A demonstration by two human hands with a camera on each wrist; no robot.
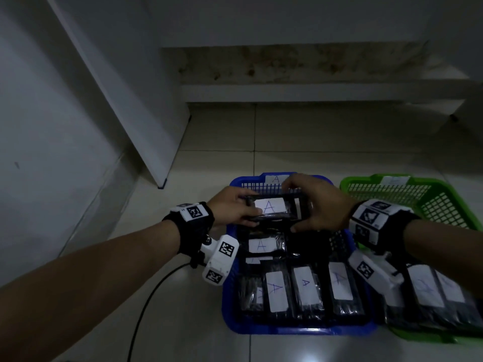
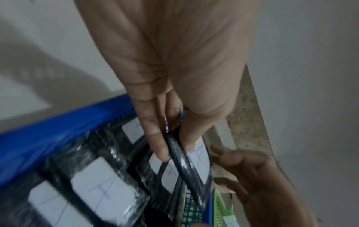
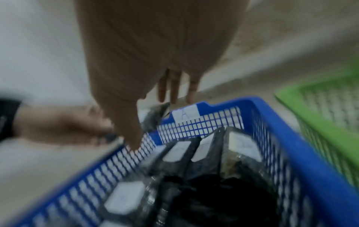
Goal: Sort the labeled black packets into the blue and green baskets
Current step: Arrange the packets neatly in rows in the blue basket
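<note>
I hold one black packet [image 1: 274,208] labeled A above the blue basket [image 1: 300,329], my left hand [image 1: 232,207] pinching its left end and my right hand [image 1: 317,202] grasping its right end. Several A packets already lie inside. The green basket [image 1: 371,182] holds some packets; their labels are illegible.

"A" on packet label [image 1: 269,206], basket tag [image 1: 276,179]

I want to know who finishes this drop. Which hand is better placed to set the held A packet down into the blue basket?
Probably the left hand: it pinches the packet firmly at its end, above the blue basket. The right hand only cups the other end, its fingers mostly straight.
</note>
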